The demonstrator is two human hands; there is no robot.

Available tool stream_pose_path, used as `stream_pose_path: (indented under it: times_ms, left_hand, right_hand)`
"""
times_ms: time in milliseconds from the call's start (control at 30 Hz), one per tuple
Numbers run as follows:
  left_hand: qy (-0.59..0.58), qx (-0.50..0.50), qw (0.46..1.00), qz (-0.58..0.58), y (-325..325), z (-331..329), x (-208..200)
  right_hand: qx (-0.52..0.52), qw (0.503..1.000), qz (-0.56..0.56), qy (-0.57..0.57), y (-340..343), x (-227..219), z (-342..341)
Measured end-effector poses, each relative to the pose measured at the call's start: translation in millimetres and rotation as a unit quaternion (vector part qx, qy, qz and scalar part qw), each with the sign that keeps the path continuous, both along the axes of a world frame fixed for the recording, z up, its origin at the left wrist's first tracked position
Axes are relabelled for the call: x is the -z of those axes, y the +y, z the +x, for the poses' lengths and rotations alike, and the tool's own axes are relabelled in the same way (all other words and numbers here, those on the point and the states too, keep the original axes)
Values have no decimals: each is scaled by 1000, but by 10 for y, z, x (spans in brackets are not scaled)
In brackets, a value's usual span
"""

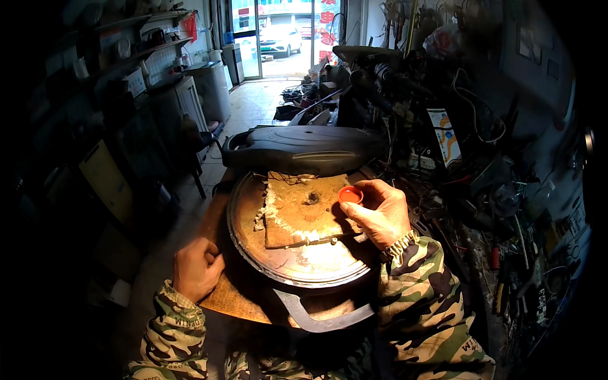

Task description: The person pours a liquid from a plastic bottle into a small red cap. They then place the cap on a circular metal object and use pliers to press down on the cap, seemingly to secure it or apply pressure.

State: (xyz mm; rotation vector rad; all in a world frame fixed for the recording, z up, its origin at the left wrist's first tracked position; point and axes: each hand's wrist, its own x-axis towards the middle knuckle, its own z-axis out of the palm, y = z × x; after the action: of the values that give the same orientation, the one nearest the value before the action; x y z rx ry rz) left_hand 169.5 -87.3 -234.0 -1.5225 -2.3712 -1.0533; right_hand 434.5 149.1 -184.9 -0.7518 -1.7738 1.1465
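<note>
My right hand (385, 214) pinches a small round red cap (350, 197) between thumb and fingers. It holds the cap above the right part of a square, yellowish-brown fibrous sheet (292, 212) with a dark hole near its middle. The sheet lies inside a round metal pan (313, 261), its edges ragged and whitish. A dark curved handle (322, 323) sticks out on the pan's near side. Left of the pan, my left hand (197, 270) is curled closed at the edge of a brown wooden board (233, 303); nothing shows in its fingers.
Behind the pan stands a black moulded cover (307, 149). Tools and parts are heaped along the right side (506, 253). On the left are shelves (136, 54) and a grey cabinet (210, 92). A tiled floor (253, 104) leads to glass doors with a white car (282, 39) outside.
</note>
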Motion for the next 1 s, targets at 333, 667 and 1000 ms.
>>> stream_pose_path:
  times_ms: [333,667,1000]
  left_hand:
    - [-2,-36,999,-20,65,56,-5]
    - [30,-49,997,-56,56,91,-14]
    - [50,-51,995,-67,114,135,-20]
  right_hand:
    - [24,999,43,-7,7,-20,55]
    - [58,995,77,-3,-12,59,-4]
    - [77,991,108,-9,31,64,25]
